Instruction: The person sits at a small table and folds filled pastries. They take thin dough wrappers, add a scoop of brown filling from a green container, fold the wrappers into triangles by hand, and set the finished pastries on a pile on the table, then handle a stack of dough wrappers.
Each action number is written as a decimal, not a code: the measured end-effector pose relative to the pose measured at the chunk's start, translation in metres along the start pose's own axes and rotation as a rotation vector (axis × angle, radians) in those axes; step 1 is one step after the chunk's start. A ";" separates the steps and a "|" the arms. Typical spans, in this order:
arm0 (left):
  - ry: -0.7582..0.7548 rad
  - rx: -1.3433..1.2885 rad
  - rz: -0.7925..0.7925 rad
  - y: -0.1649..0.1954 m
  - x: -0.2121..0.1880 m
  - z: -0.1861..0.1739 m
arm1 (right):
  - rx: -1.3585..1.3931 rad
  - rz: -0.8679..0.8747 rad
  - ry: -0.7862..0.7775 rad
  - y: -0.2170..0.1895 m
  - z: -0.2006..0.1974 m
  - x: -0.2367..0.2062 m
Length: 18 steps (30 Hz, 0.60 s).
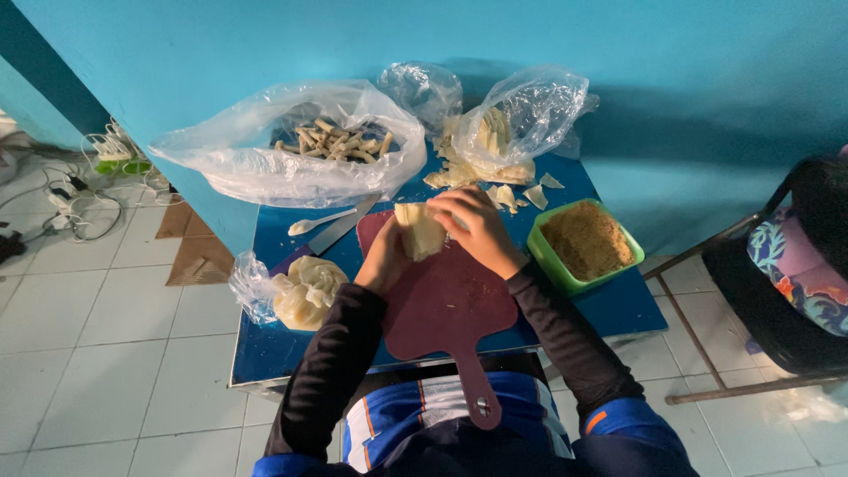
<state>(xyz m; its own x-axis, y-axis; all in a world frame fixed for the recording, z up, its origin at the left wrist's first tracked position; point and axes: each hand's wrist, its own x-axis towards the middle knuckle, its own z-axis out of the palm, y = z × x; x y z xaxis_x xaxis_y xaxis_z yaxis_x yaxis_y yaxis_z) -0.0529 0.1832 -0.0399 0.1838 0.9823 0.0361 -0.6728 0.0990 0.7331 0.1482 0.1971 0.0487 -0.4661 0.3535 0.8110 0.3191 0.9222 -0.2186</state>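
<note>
One view only, head-mounted; looks steeply down and forward from above the person's lap; near range, both forearms running up from the bottom edge; small blue table (618,305) fills the centre, pushed against the blue wall (618,53) ahead; tiled floor (97,353) on the left, chair (795,265) at right edge; wide lens, edges bowed.
</note>
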 end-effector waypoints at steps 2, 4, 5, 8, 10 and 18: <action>-0.014 0.024 -0.017 0.002 -0.002 0.004 | -0.039 -0.001 0.004 -0.003 0.002 -0.001; -0.072 0.096 0.037 0.001 -0.004 0.005 | -0.111 -0.005 0.034 -0.004 0.003 -0.002; -0.051 0.126 0.033 0.000 -0.005 0.005 | -0.147 -0.011 0.049 -0.003 0.003 -0.002; 0.001 0.232 0.035 -0.002 -0.007 0.005 | -0.150 -0.010 0.046 -0.003 0.004 -0.003; 0.014 0.328 0.049 -0.001 -0.008 0.006 | -0.167 -0.030 0.066 -0.004 0.005 -0.003; -0.009 0.470 0.143 0.011 -0.015 0.023 | -0.198 -0.053 0.074 -0.008 0.004 -0.004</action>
<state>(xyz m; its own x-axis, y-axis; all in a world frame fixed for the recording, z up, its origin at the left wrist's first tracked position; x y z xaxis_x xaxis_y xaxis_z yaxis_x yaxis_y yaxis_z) -0.0465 0.1657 -0.0171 0.1206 0.9792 0.1629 -0.2956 -0.1212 0.9476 0.1441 0.1889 0.0451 -0.4274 0.2862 0.8575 0.4553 0.8876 -0.0693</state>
